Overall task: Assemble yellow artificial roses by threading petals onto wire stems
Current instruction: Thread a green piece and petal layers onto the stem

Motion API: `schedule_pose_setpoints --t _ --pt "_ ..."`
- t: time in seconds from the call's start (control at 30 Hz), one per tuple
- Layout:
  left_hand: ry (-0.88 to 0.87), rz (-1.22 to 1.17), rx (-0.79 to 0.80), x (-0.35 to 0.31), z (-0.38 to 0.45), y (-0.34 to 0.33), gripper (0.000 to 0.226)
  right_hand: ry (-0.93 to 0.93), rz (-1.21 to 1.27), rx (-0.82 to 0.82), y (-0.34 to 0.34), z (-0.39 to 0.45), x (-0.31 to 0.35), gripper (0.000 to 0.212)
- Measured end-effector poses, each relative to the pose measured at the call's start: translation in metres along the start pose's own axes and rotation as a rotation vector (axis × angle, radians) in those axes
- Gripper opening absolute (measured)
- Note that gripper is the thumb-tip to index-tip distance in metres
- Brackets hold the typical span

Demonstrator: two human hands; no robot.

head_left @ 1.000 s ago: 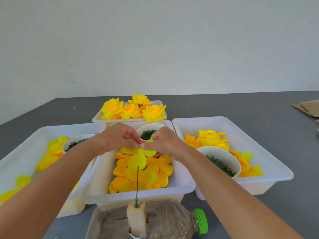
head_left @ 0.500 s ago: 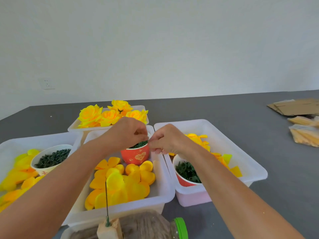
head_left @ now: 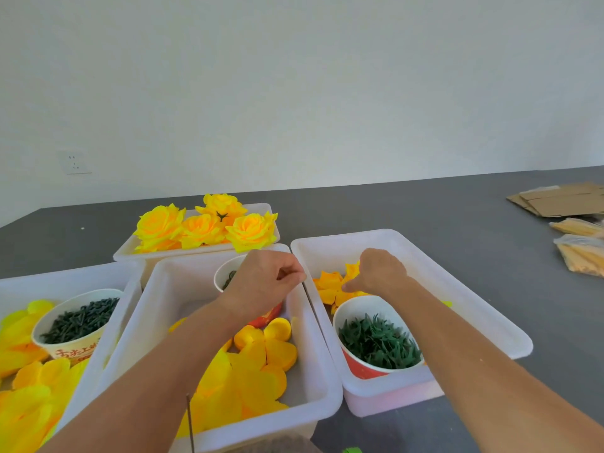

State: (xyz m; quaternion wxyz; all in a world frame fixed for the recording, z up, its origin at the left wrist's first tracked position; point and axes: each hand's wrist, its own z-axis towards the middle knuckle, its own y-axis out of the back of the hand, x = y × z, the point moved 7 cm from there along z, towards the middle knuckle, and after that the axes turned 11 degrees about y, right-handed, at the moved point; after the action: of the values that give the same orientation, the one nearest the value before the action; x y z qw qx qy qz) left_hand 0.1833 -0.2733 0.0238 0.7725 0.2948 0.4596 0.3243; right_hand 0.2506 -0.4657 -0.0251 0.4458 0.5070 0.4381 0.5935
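I see the wire stem (head_left: 189, 420) standing bare at the bottom edge, in front of the middle tub (head_left: 313, 364), with loose yellow petals (head_left: 258, 361) heaped inside that tub. Half a second ago both hands met over the red cup (head_left: 264, 317) of small green parts; now they have split. My left hand (head_left: 261, 282) hovers over that cup with fingers curled and thumb pressed to fingertip, though I cannot tell whether a green piece is pinched there. My right hand (head_left: 376, 273) has crossed to the right tub (head_left: 490, 322) and reaches down onto the orange-yellow petal pieces (head_left: 330, 286), its fingertips hidden. I judge this as gathering parts, with threading yet to start on this stem. Finished roses (head_left: 199, 227) fill the far tray.
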Motion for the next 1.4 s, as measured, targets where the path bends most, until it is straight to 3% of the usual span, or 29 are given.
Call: schedule_pose_setpoints --t 0.17,0.27,0.43,0.6,0.9,1.07,1.2,1.3,1.4 --pt "0.012 0.024 0.032 -0.001 -0.007 -0.012 0.010 0.095 -0.168 -0.054 0.000 0.000 0.015 0.013" --pt "0.020 0.042 0.034 -0.002 -0.007 -0.014 0.011 0.091 -0.180 0.004 -0.002 -0.001 0.013 0.030" --pt "-0.019 0.062 0.032 -0.015 0.000 -0.012 0.013 0.139 -0.208 -0.063 0.005 -0.002 0.015 0.030" --pt "-0.019 0.085 0.026 -0.017 -0.004 -0.018 0.014 0.072 -0.107 0.017 0.003 -0.008 0.001 0.042" --pt "-0.032 0.099 -0.049 -0.008 -0.013 -0.012 0.014 0.112 -0.176 -0.076 0.004 -0.001 0.001 0.031" --pt "-0.033 0.100 -0.066 -0.009 -0.013 -0.010 0.015 0.057 -0.028 -0.098 0.003 0.006 -0.016 0.022" --pt "-0.036 0.118 -0.033 -0.011 -0.013 -0.014 0.016 0.056 -0.027 -0.040 -0.003 0.006 -0.007 0.050" --pt "-0.045 0.126 -0.036 -0.012 -0.015 -0.013 0.016 0.077 -0.161 -0.010 -0.008 0.008 0.009 0.031" --pt "-0.039 0.134 -0.067 -0.009 -0.015 -0.009 0.017 0.112 -0.157 -0.038 0.003 0.011 0.012 0.031"
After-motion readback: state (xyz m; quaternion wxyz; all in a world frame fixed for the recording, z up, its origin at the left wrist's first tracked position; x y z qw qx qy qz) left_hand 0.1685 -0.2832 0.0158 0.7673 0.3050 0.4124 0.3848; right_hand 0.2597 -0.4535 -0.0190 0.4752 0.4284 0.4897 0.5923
